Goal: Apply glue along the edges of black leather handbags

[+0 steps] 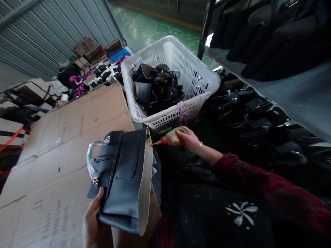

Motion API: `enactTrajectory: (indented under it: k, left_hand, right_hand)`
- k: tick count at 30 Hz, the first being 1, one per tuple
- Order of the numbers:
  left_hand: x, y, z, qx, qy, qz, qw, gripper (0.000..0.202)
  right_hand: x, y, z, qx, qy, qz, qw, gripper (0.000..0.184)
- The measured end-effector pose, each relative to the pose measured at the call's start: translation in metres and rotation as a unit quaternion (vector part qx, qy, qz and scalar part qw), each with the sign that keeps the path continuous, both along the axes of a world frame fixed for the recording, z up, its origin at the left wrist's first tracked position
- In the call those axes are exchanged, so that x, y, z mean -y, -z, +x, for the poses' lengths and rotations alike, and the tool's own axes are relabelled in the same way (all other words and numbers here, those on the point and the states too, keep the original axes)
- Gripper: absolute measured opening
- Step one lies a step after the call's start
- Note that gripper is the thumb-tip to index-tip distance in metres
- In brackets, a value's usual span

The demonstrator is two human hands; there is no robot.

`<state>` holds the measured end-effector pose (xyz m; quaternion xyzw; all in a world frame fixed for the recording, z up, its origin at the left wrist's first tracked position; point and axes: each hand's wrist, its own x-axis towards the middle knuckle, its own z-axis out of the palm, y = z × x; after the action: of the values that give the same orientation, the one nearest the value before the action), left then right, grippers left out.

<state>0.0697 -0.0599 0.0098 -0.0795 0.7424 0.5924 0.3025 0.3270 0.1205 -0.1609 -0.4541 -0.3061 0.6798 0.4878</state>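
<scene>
My left hand [94, 220] grips a black handbag [121, 179] at its lower left, thumb on the front panel. The bag lies tilted over the cardboard, its pale unfinished edge turned to the right. Clear plastic wraps the bag's handle [91, 160]. My right hand [190, 137] is closed round a squeeze bottle [174, 137] of yellowish-brown contents with a red nozzle. The nozzle tip points left, at or very near the upper part of the bag's pale edge; whether it touches I cannot tell.
A white plastic basket [152, 120] with several black bag pieces stands beyond my hands. Flattened cardboard [64, 137] covers the work surface at left. A shelf [284, 93] of black bags stands at right, with more bags below. Stacked pieces [88, 50] lie at the back left.
</scene>
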Motion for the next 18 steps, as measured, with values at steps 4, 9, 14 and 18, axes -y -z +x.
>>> enactTrajectory:
  k: [4, 9, 14, 18]
  left_hand:
    - [-0.002, -0.002, 0.003, 0.005, 0.005, 0.008, 1.0, 0.018]
    - [0.0, 0.001, -0.001, 0.0, 0.01, 0.006, 1.0, 0.019]
    - [0.0, 0.003, -0.003, -0.001, 0.011, 0.019, 1.0, 0.019]
    - [-0.001, 0.003, -0.001, -0.003, 0.008, 0.017, 1.0, 0.019]
  right_hand:
    - [0.012, -0.004, 0.0, -0.019, -0.024, -0.029, 0.999, 0.045]
    - [0.025, -0.008, 0.0, -0.047, -0.037, -0.072, 0.996, 0.049]
    - [0.039, -0.013, 0.003, -0.065, -0.074, -0.092, 0.991, 0.046]
    - [0.044, -0.009, 0.006, -0.046, -0.08, -0.074, 0.993, 0.045]
